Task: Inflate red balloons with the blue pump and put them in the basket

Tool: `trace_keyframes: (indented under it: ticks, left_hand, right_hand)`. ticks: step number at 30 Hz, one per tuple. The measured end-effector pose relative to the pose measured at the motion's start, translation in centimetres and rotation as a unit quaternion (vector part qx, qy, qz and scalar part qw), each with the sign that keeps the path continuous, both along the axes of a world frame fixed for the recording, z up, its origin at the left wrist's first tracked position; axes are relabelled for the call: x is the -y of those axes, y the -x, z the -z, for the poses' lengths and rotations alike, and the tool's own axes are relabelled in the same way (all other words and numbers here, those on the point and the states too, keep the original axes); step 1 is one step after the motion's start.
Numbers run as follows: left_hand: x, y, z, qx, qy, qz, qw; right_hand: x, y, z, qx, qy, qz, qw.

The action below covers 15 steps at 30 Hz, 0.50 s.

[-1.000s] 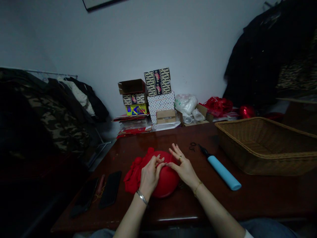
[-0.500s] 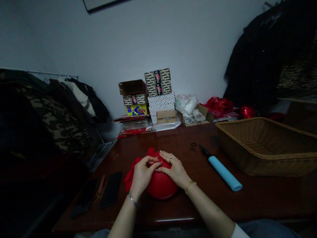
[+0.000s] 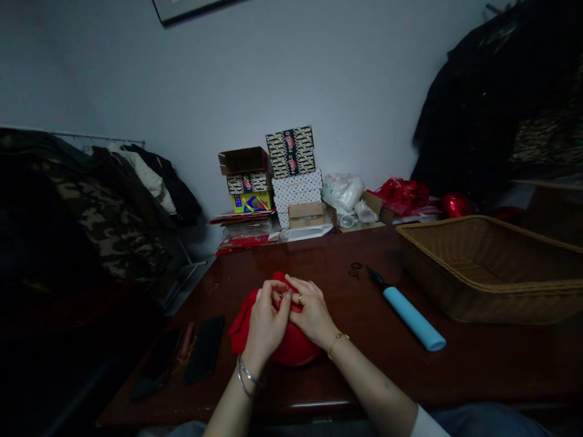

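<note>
A round, shiny red balloon (image 3: 298,351) rests on the table under both hands. Bunched red cloth (image 3: 242,321) lies against its left side. My left hand (image 3: 266,321) is closed, thumb and forefinger pinched together over the top of the balloon. My right hand (image 3: 315,314) curls over the balloon from the right, its thumb and forefinger closed close to the left fingertips. Whatever small thing sits between the fingers is hidden.
On the right are a blue hand pump (image 3: 413,318), black scissors (image 3: 355,270) and a wicker basket (image 3: 460,303). Two dark phones (image 3: 204,349) (image 3: 157,364) flank a reddish stick (image 3: 187,338) with yellow cord at left. Boxes (image 3: 296,188) are stacked beyond the table's far edge (image 3: 319,240).
Both hands have shifted slightly left and drawn closer together over the balloon. A thin red strand seen between the fingers earlier no longer shows clearly. The balloon has stayed about in place.
</note>
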<state>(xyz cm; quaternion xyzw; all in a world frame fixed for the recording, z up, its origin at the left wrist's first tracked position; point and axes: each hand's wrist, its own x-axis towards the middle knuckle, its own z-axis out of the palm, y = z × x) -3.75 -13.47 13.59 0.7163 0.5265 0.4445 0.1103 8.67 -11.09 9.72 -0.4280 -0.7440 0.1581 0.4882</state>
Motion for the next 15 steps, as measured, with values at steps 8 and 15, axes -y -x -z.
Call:
trace_keyframes:
  ticks: [8,15]
  left_hand:
    - [0.6,1.1,-0.5,-0.096,-0.114,0.005,0.989]
    - [-1.3,3.7,-2.0,-0.155,-0.125,0.083,0.976]
  right_hand:
    - [0.2,0.4,0.7,-0.042,0.007,0.008,0.999]
    - [0.3,0.2,0.8,-0.043,0.006,0.007,0.999]
